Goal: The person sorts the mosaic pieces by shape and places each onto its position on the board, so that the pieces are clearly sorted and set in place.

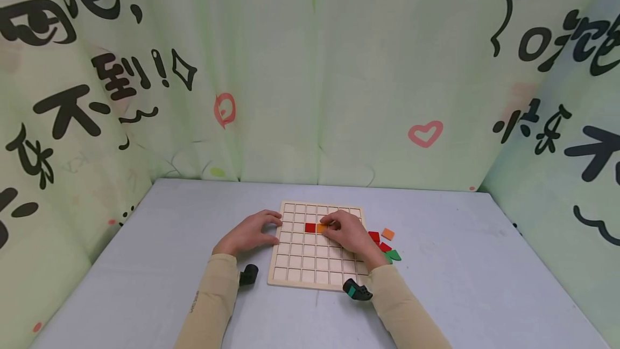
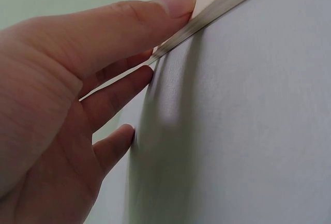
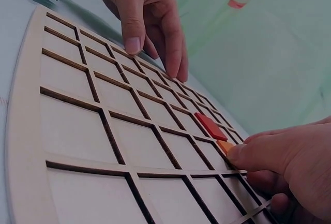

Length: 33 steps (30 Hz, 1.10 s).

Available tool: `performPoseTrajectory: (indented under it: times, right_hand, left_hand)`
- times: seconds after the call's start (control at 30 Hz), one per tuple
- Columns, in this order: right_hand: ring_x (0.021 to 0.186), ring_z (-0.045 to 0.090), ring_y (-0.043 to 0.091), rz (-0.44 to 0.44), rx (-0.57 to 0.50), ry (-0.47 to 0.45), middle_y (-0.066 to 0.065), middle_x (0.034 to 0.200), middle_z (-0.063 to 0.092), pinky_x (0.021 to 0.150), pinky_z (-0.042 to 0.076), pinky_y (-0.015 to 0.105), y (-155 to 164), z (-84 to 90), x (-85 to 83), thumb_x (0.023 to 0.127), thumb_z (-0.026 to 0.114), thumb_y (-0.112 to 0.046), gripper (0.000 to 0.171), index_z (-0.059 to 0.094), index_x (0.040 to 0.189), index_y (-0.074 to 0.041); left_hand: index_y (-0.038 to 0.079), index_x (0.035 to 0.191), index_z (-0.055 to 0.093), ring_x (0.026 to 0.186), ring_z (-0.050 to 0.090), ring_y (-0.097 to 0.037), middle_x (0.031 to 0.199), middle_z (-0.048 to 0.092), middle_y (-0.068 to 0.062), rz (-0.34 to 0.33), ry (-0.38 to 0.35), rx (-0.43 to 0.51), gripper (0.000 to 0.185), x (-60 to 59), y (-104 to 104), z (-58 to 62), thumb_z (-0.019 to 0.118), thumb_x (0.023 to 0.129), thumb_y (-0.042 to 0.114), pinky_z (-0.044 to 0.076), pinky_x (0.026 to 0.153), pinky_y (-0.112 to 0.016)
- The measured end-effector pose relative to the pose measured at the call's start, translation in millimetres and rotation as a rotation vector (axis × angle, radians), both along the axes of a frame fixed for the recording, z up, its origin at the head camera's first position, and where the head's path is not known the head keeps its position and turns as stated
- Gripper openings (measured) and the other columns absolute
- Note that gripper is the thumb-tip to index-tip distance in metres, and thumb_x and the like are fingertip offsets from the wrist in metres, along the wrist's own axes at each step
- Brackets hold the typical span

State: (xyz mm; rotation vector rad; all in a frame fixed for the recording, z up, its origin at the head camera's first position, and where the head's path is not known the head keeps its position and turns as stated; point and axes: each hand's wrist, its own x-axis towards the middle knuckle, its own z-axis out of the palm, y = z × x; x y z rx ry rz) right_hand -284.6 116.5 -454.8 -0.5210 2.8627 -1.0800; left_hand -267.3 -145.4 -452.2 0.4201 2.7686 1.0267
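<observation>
A wooden grid board [image 1: 295, 271] lies flat on the pale table [image 1: 455, 284]. The left hand [image 1: 249, 233] rests at the board's left edge, fingers relaxed and spread, thumb on the rim, holding nothing. The right hand [image 1: 350, 233] reaches over the grid, its fingertips [image 3: 239, 154] pressing an orange tile [image 1: 321, 228] into a cell just beside a red tile [image 1: 310, 227] already seated there. More loose tiles [image 1: 386, 244], red, orange and green, lie on the table just right of the board.
</observation>
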Motion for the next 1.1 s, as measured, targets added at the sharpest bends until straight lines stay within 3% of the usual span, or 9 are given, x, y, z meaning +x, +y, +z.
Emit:
performPoseTrajectory:
  times: [0.67,1.1]
  right_hand:
    - [0.080,0.053,0.010,-0.047,-0.041,-0.019,-0.005,0.098,0.062,0.074,0.048,0.024,3.3,-0.6,1.1,0.082,0.070,-0.019,0.020,0.069,0.102,-0.019]
    - [0.092,0.059,0.016,-0.073,-0.037,0.040,0.002,0.108,0.061,0.080,0.053,0.033,36.4,12.7,10.2,0.085,0.066,-0.023,0.027,0.066,0.110,-0.014]
  left_hand:
    - [0.011,0.113,0.064,0.129,0.040,-0.021,0.133,0.049,0.002,0.012,-0.004,-0.007,0.041,1.2,0.6,0.8,0.076,0.075,0.021,0.036,0.108,-0.039]
    - [0.011,0.112,0.064,0.130,0.040,-0.021,0.133,0.049,0.002,0.001,0.001,-0.001,0.040,-1.1,-0.3,-1.7,0.076,0.075,0.020,0.036,0.108,-0.039]
